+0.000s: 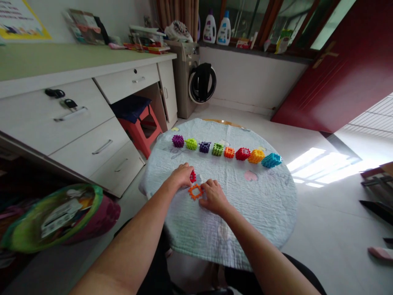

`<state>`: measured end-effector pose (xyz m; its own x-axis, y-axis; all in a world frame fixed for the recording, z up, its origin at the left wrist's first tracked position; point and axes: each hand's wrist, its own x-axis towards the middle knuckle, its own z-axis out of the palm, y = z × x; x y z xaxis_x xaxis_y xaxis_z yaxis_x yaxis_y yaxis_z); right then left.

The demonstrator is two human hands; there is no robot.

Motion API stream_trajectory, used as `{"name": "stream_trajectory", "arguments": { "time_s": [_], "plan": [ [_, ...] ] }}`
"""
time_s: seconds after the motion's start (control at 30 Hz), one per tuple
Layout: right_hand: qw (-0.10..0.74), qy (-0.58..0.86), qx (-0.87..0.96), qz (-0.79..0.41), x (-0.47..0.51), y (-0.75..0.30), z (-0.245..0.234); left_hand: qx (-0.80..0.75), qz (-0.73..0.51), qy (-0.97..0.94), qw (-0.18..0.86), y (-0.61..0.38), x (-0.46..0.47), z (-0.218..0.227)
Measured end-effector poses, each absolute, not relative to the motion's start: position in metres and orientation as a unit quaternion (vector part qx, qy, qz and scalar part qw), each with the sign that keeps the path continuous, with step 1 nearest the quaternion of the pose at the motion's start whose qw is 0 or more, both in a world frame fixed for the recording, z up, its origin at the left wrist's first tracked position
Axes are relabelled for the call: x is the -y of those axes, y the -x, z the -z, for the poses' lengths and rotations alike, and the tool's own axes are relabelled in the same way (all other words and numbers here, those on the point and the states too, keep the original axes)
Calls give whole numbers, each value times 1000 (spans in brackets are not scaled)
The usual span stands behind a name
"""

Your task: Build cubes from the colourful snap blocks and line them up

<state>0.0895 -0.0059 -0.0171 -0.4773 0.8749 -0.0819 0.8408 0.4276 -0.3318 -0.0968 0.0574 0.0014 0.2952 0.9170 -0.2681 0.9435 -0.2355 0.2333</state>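
My left hand point(182, 175) is closed on a small red toothed plastic piece point(193, 176), most of it hidden by the fingers. My right hand point(214, 197) grips the right edge of an orange square toothed frame point(192, 196), close to the cloth and just below the red piece. Farther back, several interlocking-block stacks run in a row: purple point(178, 141), lime point(191, 144), dark purple point(204, 147), green point(217, 149), orange point(229, 153), red point(242, 154), yellow-orange point(256, 156) and blue point(272, 160).
A pale blue cloth point(245, 217) covers the round table. Left of it are a red stool point(139, 127), white drawers point(101, 145) and a filled basket point(101, 215). A washing machine point(186, 78) stands behind, and a red door point(331, 69) at back right.
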Motion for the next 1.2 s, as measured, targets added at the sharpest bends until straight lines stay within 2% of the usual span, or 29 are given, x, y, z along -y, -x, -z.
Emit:
{"name": "stream_trajectory", "arguments": {
  "time_s": [0.33,0.63,0.93,1.07,1.2],
  "plan": [
    [92,606,781,-121,22,-64,20,-573,38,-800,172,83,-57,4],
    [46,605,779,-161,-2,-107,12,-577,29,-796,178,93,-57,2],
    [12,534,829,-167,-7,-114,13,-583,33,-792,176,87,-55,0],
    [49,550,814,-178,-17,-127,6,-564,22,-807,176,85,-56,0],
    [88,585,794,-140,-45,-152,-14,-557,14,-810,185,85,-57,3]
  ]
}}
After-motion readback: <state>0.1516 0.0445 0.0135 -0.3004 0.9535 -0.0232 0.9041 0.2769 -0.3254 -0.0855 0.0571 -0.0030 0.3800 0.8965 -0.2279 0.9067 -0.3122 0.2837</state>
